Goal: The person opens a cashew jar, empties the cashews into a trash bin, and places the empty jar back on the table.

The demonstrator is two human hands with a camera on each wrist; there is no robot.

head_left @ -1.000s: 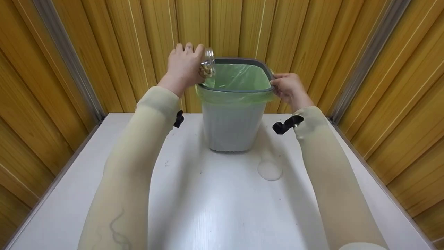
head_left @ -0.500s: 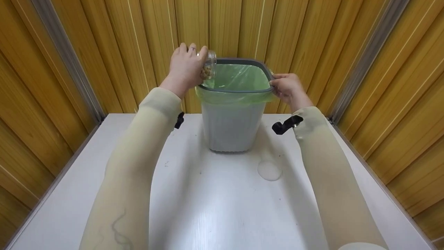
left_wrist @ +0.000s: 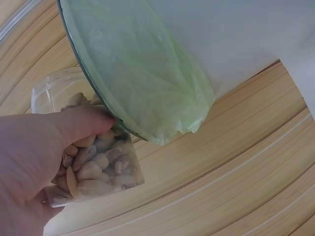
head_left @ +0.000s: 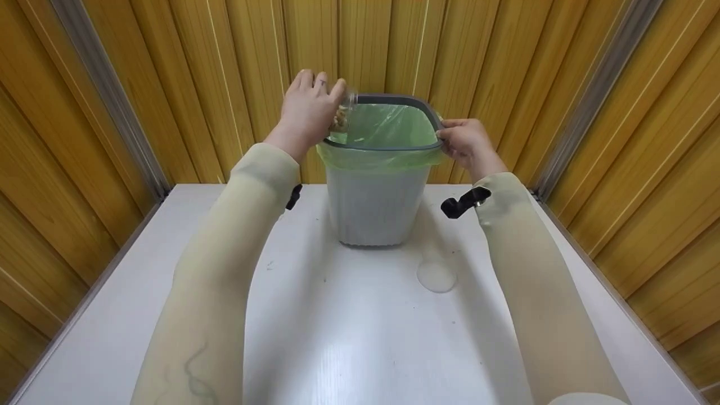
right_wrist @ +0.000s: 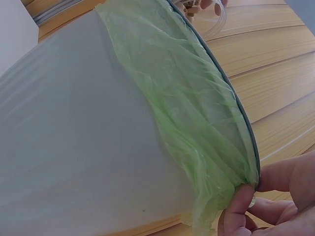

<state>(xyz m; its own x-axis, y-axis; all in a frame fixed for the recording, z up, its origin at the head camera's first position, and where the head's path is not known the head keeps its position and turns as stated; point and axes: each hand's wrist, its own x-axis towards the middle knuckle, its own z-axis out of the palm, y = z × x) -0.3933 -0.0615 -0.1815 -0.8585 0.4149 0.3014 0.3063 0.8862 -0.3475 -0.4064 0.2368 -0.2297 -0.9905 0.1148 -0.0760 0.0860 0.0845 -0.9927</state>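
My left hand (head_left: 309,109) grips a clear plastic jar (head_left: 351,100) at the left rim of a light grey trash can (head_left: 377,205). The jar is tilted, its mouth toward the can. Tan, rounded pieces (left_wrist: 101,164), nuts or pebbles by their look, fill its lower part in the left wrist view. A thin green bag (head_left: 394,126) lines the can and folds out over the dark grey rim (head_left: 388,99). At the right side, my right hand (head_left: 468,140) pinches the rim together with the bag's edge, as the right wrist view shows.
On the white table (head_left: 337,326), a round translucent lid-like disc (head_left: 437,275) lies to the right in front of the can. Part of a white round thing (head_left: 588,399) shows at the bottom right edge. Wood-patterned walls (head_left: 365,50) stand behind and at both sides.
My left hand has shifted a little to the right with the jar, bringing it further over the can's rim. My right hand and the can have hardly moved.
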